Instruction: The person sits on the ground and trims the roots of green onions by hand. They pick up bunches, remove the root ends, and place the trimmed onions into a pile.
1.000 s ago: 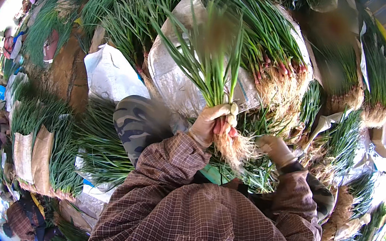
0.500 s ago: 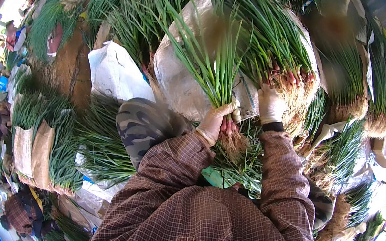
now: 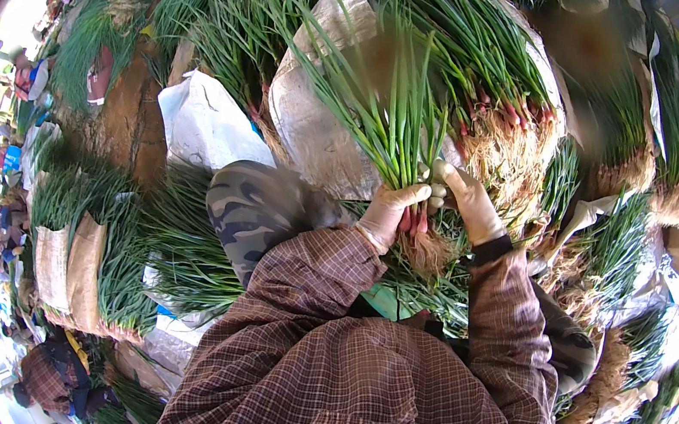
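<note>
Holding anything in that left hand?

Yep, it's closed around a bunch of spring onions, leaves pointing away, pinkish bulbs and roots poking out the near end.

And the right hand?

Right beside it, fingers curled by the stems. Can't tell if it's gripping any.

Where's the bunch, then?

Its leaves cross in front of the white sack, near the big onion pile lying on it.
</note>
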Demonstrator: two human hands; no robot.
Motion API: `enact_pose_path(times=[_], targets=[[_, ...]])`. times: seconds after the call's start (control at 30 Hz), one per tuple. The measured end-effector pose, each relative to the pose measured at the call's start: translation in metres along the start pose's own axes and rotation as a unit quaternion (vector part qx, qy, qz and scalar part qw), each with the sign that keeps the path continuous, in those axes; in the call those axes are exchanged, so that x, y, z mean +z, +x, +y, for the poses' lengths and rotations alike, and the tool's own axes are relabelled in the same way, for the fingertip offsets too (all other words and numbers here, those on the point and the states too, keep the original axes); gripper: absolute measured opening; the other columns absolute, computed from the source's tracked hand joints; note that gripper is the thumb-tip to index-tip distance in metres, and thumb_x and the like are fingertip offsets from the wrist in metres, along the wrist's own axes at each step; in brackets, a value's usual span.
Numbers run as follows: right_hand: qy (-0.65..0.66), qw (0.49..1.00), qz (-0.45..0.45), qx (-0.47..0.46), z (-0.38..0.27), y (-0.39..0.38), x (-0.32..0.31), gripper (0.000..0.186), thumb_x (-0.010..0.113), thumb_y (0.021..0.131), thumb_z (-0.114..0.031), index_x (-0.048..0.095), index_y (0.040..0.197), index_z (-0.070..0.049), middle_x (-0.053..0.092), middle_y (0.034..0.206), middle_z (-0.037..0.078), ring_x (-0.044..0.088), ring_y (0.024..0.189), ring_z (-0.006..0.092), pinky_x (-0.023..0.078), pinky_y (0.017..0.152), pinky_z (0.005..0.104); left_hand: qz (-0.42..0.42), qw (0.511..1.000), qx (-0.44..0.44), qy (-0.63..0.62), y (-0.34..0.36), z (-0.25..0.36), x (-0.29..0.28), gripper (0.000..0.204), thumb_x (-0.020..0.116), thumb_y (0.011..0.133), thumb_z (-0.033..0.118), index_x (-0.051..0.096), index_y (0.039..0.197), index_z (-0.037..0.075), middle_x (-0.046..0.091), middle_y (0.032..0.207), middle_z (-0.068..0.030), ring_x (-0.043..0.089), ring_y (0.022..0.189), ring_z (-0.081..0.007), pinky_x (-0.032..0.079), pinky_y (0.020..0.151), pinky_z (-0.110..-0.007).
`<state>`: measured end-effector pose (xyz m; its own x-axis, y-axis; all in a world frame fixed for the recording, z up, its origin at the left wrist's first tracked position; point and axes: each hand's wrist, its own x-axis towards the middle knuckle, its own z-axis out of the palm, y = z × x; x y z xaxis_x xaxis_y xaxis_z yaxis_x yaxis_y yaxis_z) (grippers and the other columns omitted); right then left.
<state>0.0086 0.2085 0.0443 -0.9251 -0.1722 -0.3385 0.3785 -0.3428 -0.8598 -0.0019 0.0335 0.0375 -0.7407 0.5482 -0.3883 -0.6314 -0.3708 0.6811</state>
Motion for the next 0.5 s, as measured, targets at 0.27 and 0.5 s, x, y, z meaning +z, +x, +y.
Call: enact_pose_path(times=[0.27,0.5], targets=[[0.237,0.963,0.124,0.026,0.017,0.014,0.021,0.028,0.059,0.094,-0.019,0.060,0.111,0.003,0.066,0.086,0.010,0.061,0.065,0.0183,0.052,0.056,0.0292,-0.066,0.992,-0.013,-0.105,-0.001,-0.012,-0.011,0.027,0.058,0.094,0.023,0.061,0.109,0.000,0.064,0.090,-0.0061,0.063,0.069,-0.0151,0.053,0.054,-0.026],[-0.190,0.939,0.266,-0.103,0.014,0.003,0.029,0.024,0.064,0.091,-0.013,0.066,0.112,-0.001,0.067,0.078,0.002,0.057,0.056,0.0072,0.044,0.045,0.0206,0.072,0.996,0.052,-0.013,0.003,-0.016,0.017,0.019,0.064,0.088,0.016,0.067,0.097,-0.001,0.069,0.077,-0.0082,0.066,0.062,-0.0145,0.054,0.051,-0.026]])
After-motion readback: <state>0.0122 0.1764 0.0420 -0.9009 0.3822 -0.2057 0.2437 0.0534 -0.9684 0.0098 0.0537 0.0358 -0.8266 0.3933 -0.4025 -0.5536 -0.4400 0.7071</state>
